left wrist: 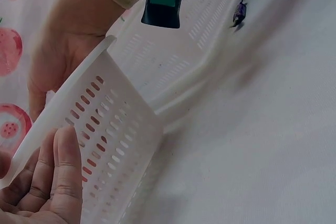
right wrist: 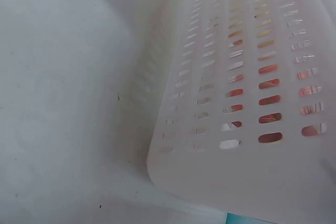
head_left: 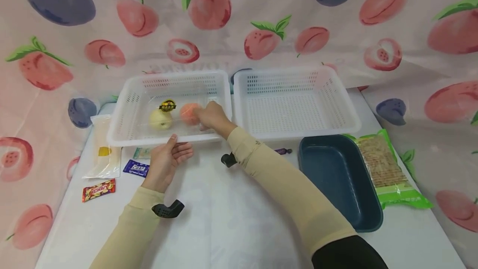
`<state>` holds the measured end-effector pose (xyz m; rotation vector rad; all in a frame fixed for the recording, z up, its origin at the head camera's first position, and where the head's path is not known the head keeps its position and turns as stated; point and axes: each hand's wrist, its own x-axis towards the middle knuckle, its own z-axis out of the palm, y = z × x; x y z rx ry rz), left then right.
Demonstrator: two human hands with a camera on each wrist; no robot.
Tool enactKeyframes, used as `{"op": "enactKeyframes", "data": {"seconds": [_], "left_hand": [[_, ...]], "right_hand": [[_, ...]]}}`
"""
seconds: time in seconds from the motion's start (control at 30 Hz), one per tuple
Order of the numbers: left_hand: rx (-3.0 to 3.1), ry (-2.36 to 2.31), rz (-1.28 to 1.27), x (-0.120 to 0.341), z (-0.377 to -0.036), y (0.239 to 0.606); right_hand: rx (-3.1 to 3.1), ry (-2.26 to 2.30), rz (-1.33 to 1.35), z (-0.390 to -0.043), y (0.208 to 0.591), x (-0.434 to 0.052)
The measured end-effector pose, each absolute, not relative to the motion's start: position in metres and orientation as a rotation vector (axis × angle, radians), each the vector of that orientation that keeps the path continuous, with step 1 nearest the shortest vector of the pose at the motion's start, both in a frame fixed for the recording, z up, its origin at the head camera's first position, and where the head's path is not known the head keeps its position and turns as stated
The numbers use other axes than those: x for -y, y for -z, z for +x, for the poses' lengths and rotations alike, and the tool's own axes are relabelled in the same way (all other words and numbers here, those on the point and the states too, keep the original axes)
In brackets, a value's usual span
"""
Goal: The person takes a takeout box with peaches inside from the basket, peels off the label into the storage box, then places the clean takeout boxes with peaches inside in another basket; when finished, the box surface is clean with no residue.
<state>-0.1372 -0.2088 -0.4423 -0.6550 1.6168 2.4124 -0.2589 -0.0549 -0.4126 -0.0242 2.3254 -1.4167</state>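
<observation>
Bright, even, soft light with faint shadows; wrist views blurred up close (head view sharper)

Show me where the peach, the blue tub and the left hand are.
peach (head_left: 189,113): head view, its visible orange side.
blue tub (head_left: 337,177): head view, its bare floor.
left hand (head_left: 168,159): head view, middle of the palm.
</observation>
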Motion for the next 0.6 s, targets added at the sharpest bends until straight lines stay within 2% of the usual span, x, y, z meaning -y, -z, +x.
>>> {"op": "enactKeyframes", "data": {"seconds": [0.33,0.6], "left_hand": [[-1.667,-2.388,-0.656,0.209,-0.136,0.442],[-1.67,-2.392,-0.653,0.206,-0.136,0.441]], "right_hand": [[-2.368,1.465,-0.106,-0.249,0.394,0.04],[-2.426,1.469,-0.136,-0.245,0.383,0.009]]}}
